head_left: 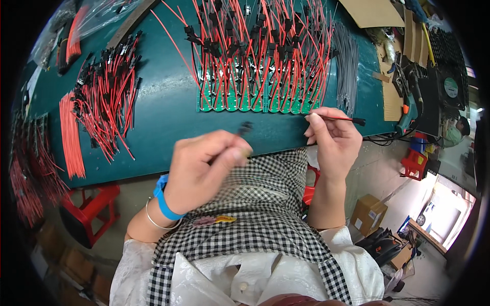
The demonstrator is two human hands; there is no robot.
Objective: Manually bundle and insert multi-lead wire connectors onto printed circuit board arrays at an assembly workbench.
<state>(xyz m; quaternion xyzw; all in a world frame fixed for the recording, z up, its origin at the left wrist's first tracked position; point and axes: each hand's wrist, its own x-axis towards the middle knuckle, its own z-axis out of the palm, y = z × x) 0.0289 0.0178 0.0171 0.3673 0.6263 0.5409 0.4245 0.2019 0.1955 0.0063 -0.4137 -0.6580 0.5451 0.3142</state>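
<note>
- l. hand (201,159): closed, thumb vs. index, gripping blurred dk connector (245,127) that sticks out past fingertips.
- r. hand (334,140): thumb + fingers pinch red/blk lead (337,118); its blk end points r.
- green boards (232,104): on table (163,122), beyond both hands; r. fingertips just beside near edge.
- lead pile (104,92): on table, l. side, well apart from l. hand.
- grey wires (347,71): r. of boards, beyond r. hand.

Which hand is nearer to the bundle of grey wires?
Right: the right hand is just in front of the grey wires; the left hand is farther off, to their left.
</note>
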